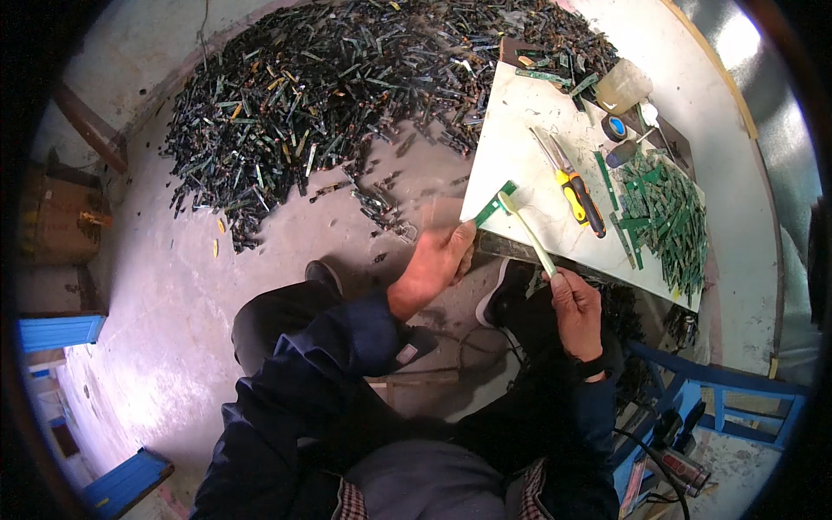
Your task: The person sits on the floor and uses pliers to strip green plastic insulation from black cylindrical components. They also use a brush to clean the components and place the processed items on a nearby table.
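Observation:
My left hand (pixel 436 264) pinches one end of a narrow green circuit board strip (pixel 490 211) at the left edge of a white board (pixel 524 113). In my right hand (pixel 577 317) is a pale green toothbrush (pixel 532 237), held by the handle end. Its head meets the strip near the far end; whether the bristles press on it cannot be made out. Just beyond the toothbrush lie yellow-and-black pliers (pixel 576 195), jaws pointing away from me. A heap of similar green strips (pixel 666 221) covers the right part of the board.
A large pile of dark strips (pixel 347 87) spreads over the floor ahead. At the board's far right stand a cloudy plastic jar (pixel 622 87), a blue tape roll (pixel 614 128) and a dark-handled tool (pixel 622 154). Blue framework (pixel 693 368) and a heat gun-like tool (pixel 683 468) are at lower right.

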Available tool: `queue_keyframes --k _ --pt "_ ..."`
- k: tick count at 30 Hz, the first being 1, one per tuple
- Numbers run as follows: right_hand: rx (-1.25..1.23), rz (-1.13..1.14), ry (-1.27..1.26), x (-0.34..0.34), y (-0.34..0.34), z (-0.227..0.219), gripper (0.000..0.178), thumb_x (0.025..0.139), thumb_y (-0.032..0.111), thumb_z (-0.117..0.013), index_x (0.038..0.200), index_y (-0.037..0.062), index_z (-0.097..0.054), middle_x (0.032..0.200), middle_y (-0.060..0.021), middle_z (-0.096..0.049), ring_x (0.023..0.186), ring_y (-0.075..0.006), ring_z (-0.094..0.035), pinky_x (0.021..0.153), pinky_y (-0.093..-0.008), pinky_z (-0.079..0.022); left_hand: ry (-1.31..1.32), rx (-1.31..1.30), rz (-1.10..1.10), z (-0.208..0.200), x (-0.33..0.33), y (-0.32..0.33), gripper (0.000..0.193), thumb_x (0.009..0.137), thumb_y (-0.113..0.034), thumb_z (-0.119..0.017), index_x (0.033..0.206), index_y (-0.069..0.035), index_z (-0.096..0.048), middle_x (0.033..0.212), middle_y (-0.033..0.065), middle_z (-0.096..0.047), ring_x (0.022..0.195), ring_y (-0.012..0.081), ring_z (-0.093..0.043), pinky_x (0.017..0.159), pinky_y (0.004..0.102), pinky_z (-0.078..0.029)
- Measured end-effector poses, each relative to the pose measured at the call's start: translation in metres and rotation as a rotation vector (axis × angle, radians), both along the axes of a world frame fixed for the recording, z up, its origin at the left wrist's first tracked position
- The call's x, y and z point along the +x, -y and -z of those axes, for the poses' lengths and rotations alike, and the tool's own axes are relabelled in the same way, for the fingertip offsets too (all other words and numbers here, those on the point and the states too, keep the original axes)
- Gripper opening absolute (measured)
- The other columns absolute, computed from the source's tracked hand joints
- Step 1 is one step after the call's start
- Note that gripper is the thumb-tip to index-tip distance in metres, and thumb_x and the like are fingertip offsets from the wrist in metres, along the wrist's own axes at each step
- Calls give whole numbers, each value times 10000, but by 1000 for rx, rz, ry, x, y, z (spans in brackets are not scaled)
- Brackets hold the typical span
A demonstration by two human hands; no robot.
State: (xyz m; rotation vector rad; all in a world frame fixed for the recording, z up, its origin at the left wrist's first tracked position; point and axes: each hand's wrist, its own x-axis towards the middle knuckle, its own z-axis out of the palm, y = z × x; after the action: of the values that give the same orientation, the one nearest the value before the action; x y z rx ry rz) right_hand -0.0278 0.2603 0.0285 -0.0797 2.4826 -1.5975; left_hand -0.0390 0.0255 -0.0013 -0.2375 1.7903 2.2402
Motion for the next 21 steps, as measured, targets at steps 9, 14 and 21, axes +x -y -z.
queue_keyframes --k 9,14,21 --pt "19 -23 28 4 8 -4 273 956 243 -542 953 -6 -652 650 68 -438 616 -32 -366 535 -207 -293 26 12 2 5 0 0 470 984 -408 -431 707 -35 -503 581 5 -459 486 91 -405 445 264 -335" --pt "10 7 4 3 7 -1 286 958 243 -538 942 -21 -645 666 62 -446 621 -39 -359 545 -214 -299 33 29 9 4 1 1 450 989 -389 -424 710 -43 -488 584 6 -455 484 91 -400 444 261 -333" --pt "41 -30 5 -1 10 -9 280 964 234 -531 976 -28 -630 661 20 -479 623 -62 -398 533 -238 -344 55 29 28 2 0 2 443 991 -388 -417 702 -57 -469 575 6 -442 487 97 -399 449 261 -331"
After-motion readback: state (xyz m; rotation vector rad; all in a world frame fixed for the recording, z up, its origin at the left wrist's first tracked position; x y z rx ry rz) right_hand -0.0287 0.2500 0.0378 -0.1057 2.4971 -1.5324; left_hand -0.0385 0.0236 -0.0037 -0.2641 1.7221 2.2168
